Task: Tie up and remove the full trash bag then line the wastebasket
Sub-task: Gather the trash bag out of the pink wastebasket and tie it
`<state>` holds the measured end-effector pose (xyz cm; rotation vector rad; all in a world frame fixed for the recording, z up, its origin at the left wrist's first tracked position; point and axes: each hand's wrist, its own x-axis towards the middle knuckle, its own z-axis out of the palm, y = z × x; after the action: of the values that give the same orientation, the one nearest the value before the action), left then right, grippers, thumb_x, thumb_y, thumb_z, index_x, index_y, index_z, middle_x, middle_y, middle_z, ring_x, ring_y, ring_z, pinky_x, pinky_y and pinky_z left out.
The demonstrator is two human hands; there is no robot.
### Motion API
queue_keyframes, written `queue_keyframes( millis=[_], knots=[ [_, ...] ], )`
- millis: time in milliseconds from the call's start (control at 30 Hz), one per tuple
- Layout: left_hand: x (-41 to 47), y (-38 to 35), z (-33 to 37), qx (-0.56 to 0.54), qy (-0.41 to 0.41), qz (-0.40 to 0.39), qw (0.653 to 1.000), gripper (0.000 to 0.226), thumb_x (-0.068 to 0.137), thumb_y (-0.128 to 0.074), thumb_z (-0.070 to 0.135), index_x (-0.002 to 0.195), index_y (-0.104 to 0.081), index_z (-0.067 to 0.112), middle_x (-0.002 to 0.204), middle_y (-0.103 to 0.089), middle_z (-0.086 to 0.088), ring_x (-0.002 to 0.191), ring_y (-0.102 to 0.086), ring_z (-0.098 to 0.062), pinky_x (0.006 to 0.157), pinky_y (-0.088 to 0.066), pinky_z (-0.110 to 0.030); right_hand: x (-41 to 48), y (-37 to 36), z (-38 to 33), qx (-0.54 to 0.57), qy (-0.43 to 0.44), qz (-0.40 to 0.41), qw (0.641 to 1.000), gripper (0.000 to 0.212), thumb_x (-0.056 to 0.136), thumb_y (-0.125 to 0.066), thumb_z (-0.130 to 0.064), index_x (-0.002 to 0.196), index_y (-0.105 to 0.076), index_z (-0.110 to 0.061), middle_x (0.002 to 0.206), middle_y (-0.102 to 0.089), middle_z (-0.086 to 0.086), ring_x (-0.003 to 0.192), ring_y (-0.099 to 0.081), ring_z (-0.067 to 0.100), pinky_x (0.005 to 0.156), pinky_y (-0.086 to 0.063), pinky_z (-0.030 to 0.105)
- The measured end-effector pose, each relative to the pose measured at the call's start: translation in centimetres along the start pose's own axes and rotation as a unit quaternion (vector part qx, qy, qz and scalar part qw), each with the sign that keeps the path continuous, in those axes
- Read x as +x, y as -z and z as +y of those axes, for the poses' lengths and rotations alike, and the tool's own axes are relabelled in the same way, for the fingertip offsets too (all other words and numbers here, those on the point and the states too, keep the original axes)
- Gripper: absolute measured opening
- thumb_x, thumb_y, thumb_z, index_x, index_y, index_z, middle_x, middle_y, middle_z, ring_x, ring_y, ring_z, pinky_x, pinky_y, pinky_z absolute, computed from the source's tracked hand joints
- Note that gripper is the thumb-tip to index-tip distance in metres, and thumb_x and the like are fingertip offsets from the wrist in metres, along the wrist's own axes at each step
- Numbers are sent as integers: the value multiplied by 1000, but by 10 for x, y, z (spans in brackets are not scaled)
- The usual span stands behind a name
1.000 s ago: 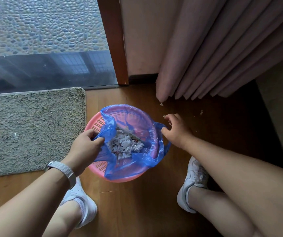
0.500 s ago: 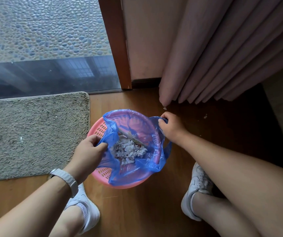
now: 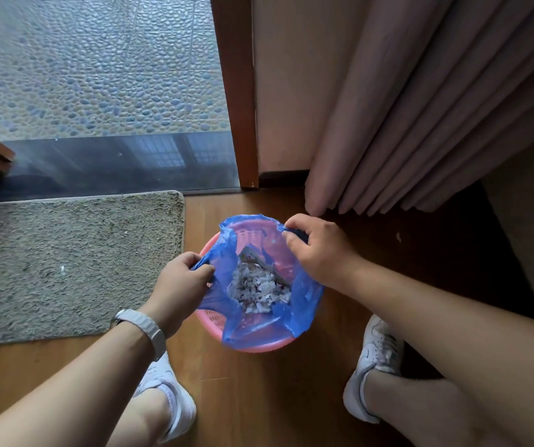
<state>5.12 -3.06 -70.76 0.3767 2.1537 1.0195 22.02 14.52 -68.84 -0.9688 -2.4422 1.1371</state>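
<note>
Head view: the pink basket (image 3: 209,325) stands on the wood floor (image 3: 259,398) beside a mat (image 3: 65,262), below a curtain (image 3: 420,124). The blue bag (image 3: 306,298) sits inside it and holds shredded trash (image 3: 259,288). The left hand (image 3: 182,279) pinches the bag's left edge. The right hand (image 3: 317,250) grips its far right edge.

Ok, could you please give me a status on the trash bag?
Left hand and right hand each pinch rim of blue plastic trash bag. Bag untied, seated in round pink plastic wastebasket, paper scraps inside. Nothing in the way.
</note>
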Motion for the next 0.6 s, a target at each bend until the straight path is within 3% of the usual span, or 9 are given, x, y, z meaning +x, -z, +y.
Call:
queue_keyframes(
  millis=[167,267,400,533,600],
  knots=[
    [-8,12,22,-12,-24,0,1000,18,88,-60,3,70,-59,10,61,-61,-8,39,-49,-4,42,-41,-16,-20,27,-22,-43,-67,-36,996,6,88,-60,-27,83,-60,-24,70,-59,-10,69,-57,15,64,-47,31],
    [-25,20,41,-25,-63,-1,998,12,80,-66,16,70,-61,11,63,-64,-7,52,-55,-14,56,-46,-26,-34,33,-32,-54,-111,-70,990,4,83,-62,-22,86,-59,-23,81,-62,-3,75,-59,20,65,-49,32],
    [-53,24,56,-58,-101,0,993,18,65,-64,31,68,-61,13,63,-62,-8,60,-51,-18,60,-40,-32,-41,35,-49,85,-173,-41,980,24,72,-63,-5,89,-57,-21,81,-57,-1,69,-53,14,58,-48,30],
    [-62,22,68,-87,-134,11,987,23,67,-66,33,68,-58,12,63,-56,-9,57,-44,-16,54,-34,-28,-36,36,-71,140,-135,-13,981,22,74,-60,-1,81,-57,-22,69,-54,-4,52,-47,2,49,-43,22],
    [-62,20,77,-97,-152,23,983,27,68,-67,34,72,-60,9,71,-60,-6,63,-49,-15,60,-41,-30,-26,38,-81,151,-111,-4,982,21,78,-58,-2,77,-62,-22,61,-54,-6,48,-45,4,49,-41,23]
  ],
)
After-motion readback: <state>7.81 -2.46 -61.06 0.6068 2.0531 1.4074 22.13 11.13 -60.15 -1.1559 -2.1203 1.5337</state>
